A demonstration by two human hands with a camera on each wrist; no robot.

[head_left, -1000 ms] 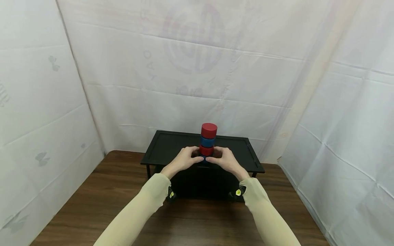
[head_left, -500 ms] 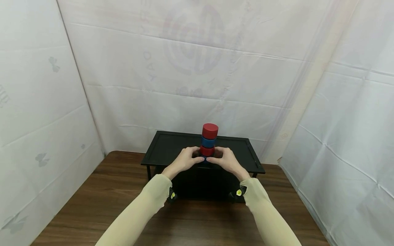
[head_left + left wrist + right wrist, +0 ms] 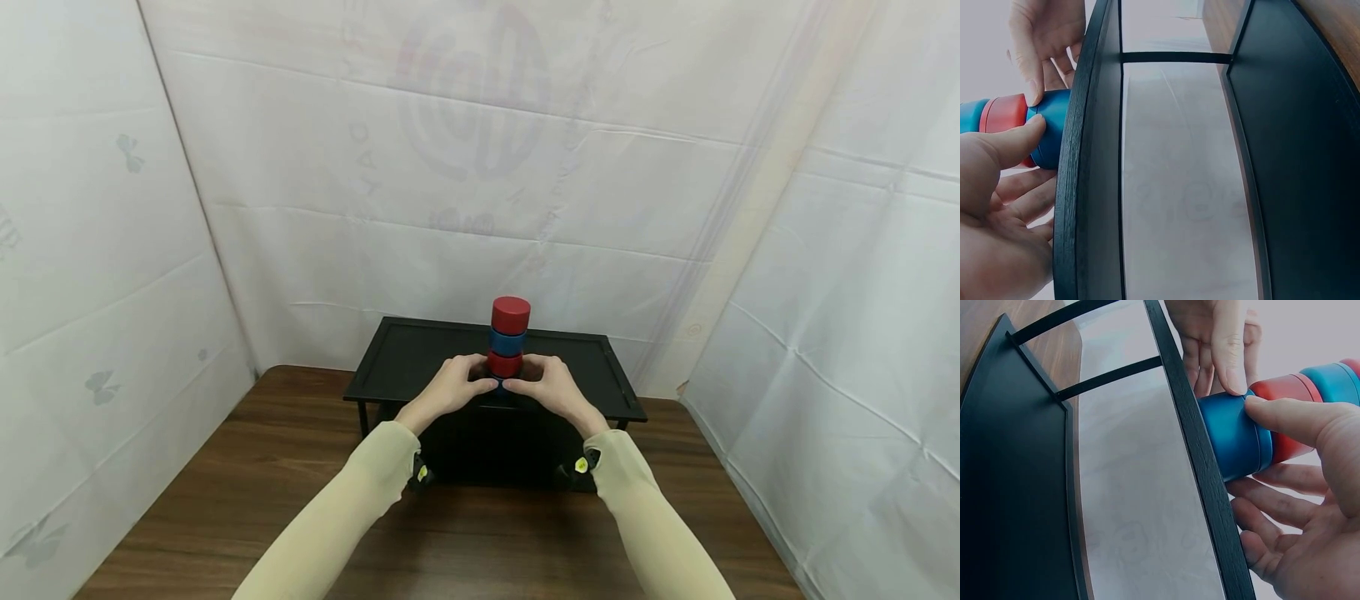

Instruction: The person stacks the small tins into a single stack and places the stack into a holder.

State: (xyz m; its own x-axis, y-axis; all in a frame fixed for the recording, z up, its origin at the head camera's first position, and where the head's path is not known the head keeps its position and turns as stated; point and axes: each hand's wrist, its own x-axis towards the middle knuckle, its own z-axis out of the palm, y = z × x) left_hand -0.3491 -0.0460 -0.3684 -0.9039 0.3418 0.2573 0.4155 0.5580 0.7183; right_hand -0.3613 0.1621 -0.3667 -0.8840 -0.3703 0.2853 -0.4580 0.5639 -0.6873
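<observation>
Four-sided black shelf top apart, a stack of round lidded tins rises at its front middle, blue and red by turns. Lowest is a blue tin on the shelf, then a red tin, another blue tin and a red tin on top. My left hand grips the lowest blue tin from the left, thumb on its front near the lid seam. From the right, my right hand holds the same tin, the thumbs almost meeting. Fingers of both hands curve behind it.
The black shelf is a low two-level stand with thin legs on a brown wooden table. White cloth walls close in the back and both sides. Each wrist carries a small dark camera.
</observation>
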